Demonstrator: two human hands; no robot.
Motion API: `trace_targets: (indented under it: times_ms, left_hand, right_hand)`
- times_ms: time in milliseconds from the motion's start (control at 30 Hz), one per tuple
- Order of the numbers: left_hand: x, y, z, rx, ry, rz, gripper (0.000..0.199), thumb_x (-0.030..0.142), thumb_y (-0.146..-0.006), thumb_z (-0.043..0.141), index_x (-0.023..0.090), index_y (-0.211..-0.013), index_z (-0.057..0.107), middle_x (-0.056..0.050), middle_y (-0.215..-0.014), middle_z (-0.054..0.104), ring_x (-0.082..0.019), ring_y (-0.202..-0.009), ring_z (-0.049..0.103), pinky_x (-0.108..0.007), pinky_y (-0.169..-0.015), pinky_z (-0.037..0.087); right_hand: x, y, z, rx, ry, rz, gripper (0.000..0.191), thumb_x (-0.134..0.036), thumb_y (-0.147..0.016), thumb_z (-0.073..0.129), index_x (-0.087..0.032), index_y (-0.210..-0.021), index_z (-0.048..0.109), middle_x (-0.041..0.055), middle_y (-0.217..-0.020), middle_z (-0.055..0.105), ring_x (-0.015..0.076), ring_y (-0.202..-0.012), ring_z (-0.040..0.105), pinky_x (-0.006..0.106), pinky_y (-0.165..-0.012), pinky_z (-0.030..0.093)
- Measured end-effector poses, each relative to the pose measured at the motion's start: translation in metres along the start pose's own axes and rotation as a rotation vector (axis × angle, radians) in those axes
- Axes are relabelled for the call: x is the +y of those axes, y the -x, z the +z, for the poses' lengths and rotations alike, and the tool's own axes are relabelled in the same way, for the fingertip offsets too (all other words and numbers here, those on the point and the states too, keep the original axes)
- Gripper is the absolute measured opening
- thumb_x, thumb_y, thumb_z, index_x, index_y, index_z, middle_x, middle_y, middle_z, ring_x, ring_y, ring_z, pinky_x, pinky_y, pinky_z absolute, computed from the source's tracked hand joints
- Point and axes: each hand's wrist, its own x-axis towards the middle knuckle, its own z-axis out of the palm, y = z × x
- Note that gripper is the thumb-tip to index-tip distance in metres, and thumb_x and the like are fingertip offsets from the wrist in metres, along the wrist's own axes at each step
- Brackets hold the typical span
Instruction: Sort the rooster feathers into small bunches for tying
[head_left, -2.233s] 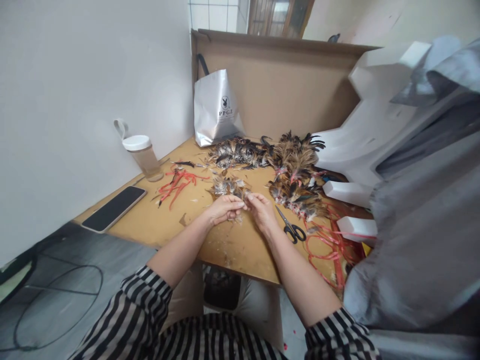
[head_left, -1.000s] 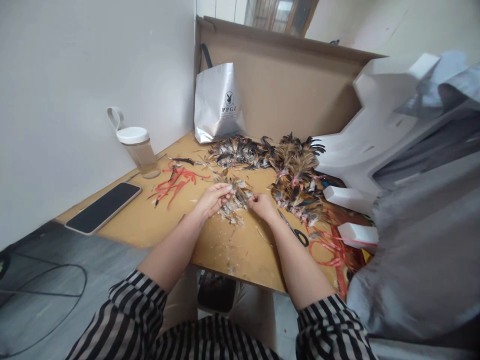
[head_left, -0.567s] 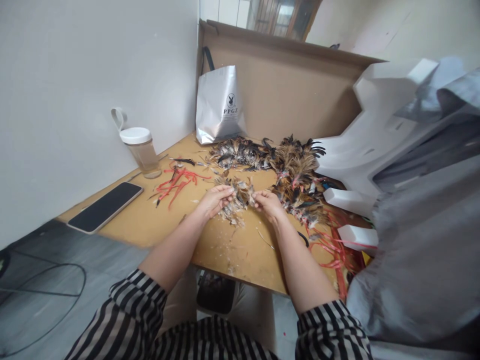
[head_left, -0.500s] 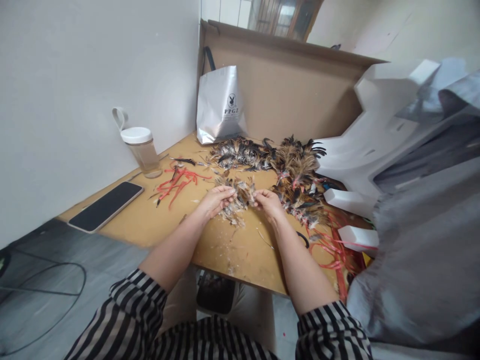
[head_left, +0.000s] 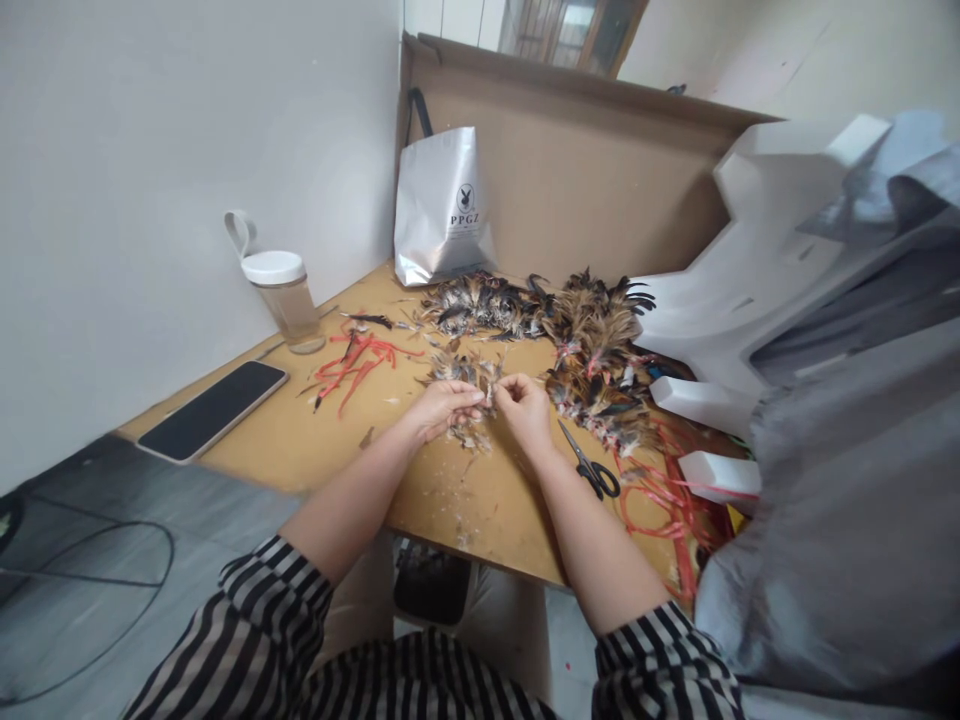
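Observation:
Over the middle of the table, my left hand [head_left: 448, 408] is closed with its thumb and fingers pinching some small brown and white feathers [head_left: 461, 368]. My right hand [head_left: 523, 405] meets it from the right, thumb and index finger pinched together at the edge of the same feathers. Loose feathers and white fluff lie under and behind both hands. Just right of my right wrist lie black-handled scissors [head_left: 589, 462], shut, with the blades pointing away from me. Exactly which feather each fingertip grips is too small to see.
Feather bundles [head_left: 592, 340] form a pile at the back and right. Red ribbon strips [head_left: 356, 365] lie left, and more red strands [head_left: 667, 500] right. A phone [head_left: 214, 412], a lidded cup [head_left: 285, 300], a silver bag [head_left: 439, 210] and white foam pieces [head_left: 720, 475] stand around the edges.
My right hand has moved left, closer to my left hand, and pinches nearer to it. My left hand shifted slightly right. The scissors, mostly covered by my right forearm before, now show fully.

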Motion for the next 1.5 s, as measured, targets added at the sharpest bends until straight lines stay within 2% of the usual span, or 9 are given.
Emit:
trace_targets:
  times_ms: [233,400,633,800,933,1067,1267,1367,1500]
  left_hand:
    - [-0.004,-0.001,0.000,-0.013,-0.005,-0.025,0.021,0.023,-0.060,0.075,0.008,-0.071,0.065,-0.008,-0.071,0.066,-0.005,-0.048,0.055,-0.011,-0.040,0.039]
    - [-0.005,-0.002,0.001,0.007,0.003,-0.034,0.020,0.020,-0.058,0.075,0.008,-0.070,0.064,-0.008,-0.067,0.065,-0.005,-0.048,0.054,-0.012,-0.041,0.041]
    - [-0.003,-0.001,0.002,0.034,0.015,-0.025,0.015,0.013,-0.060,0.073,0.008,-0.071,0.063,-0.008,-0.066,0.065,-0.005,-0.048,0.055,-0.012,-0.043,0.042]
    - [-0.002,-0.001,0.003,0.063,0.029,-0.025,0.016,0.012,-0.060,0.073,0.008,-0.072,0.064,-0.007,-0.066,0.065,-0.005,-0.048,0.055,-0.012,-0.043,0.042]
    - [0.001,0.000,0.002,0.086,0.031,-0.031,0.017,0.014,-0.060,0.073,0.007,-0.073,0.065,-0.009,-0.068,0.065,-0.006,-0.048,0.055,-0.012,-0.041,0.041]
    - [0.004,0.002,0.001,0.121,0.032,-0.072,0.018,0.017,-0.060,0.074,0.007,-0.074,0.066,-0.012,-0.075,0.068,-0.007,-0.050,0.058,-0.012,-0.039,0.039]
    - [0.002,0.002,0.003,0.067,-0.026,-0.070,0.021,0.018,-0.058,0.075,0.006,-0.073,0.066,-0.014,-0.079,0.068,-0.008,-0.052,0.059,-0.013,-0.042,0.041]
    - [0.002,0.002,0.004,0.074,-0.062,-0.056,0.017,0.016,-0.060,0.073,0.007,-0.072,0.065,-0.012,-0.075,0.067,-0.007,-0.050,0.057,-0.013,-0.041,0.040]
    - [0.002,0.002,0.006,0.101,-0.096,-0.042,0.019,0.014,-0.060,0.072,0.008,-0.077,0.064,-0.011,-0.070,0.067,-0.007,-0.049,0.057,-0.013,-0.040,0.038]
  right_hand:
    - [-0.008,0.004,0.000,0.000,0.119,-0.065,0.014,-0.028,-0.073,0.048,-0.018,-0.068,0.056,-0.0020,-0.059,0.056,0.0094,-0.052,0.047,0.020,-0.055,0.037]
    - [-0.006,0.004,0.001,-0.009,0.115,-0.026,0.013,-0.029,-0.072,0.049,-0.018,-0.069,0.056,-0.0016,-0.060,0.057,0.0100,-0.054,0.048,0.021,-0.056,0.038]
    - [0.001,-0.003,0.006,-0.078,-0.344,0.203,0.018,-0.033,-0.065,0.059,-0.018,-0.072,0.053,-0.0021,-0.057,0.055,0.0099,-0.049,0.051,0.021,-0.050,0.040]
    - [0.000,-0.005,0.004,-0.096,-0.457,0.323,0.030,-0.036,-0.058,0.066,-0.017,-0.078,0.054,-0.0031,-0.053,0.054,0.0096,-0.046,0.051,0.019,-0.043,0.037]
    - [0.002,-0.005,0.003,-0.084,-0.472,0.316,0.030,-0.034,-0.056,0.067,-0.017,-0.078,0.055,-0.0034,-0.056,0.055,0.0086,-0.047,0.050,0.019,-0.045,0.038]
    - [0.009,-0.007,0.004,-0.037,-0.428,0.234,0.027,-0.031,-0.057,0.066,-0.016,-0.077,0.056,-0.0011,-0.066,0.058,0.0086,-0.054,0.051,0.021,-0.054,0.042]
    - [0.015,-0.006,0.007,-0.034,-0.340,0.132,0.025,-0.032,-0.062,0.064,-0.017,-0.079,0.057,0.0016,-0.072,0.059,0.0106,-0.062,0.054,0.024,-0.062,0.046]
    - [0.011,-0.005,0.008,-0.050,-0.403,0.146,0.024,-0.031,-0.061,0.066,-0.017,-0.078,0.057,0.0005,-0.070,0.059,0.0097,-0.059,0.053,0.023,-0.060,0.045]
    - [0.004,-0.005,0.006,-0.058,-0.552,0.257,0.029,-0.029,-0.056,0.070,-0.017,-0.079,0.058,-0.0021,-0.063,0.058,0.0085,-0.053,0.052,0.020,-0.051,0.042]
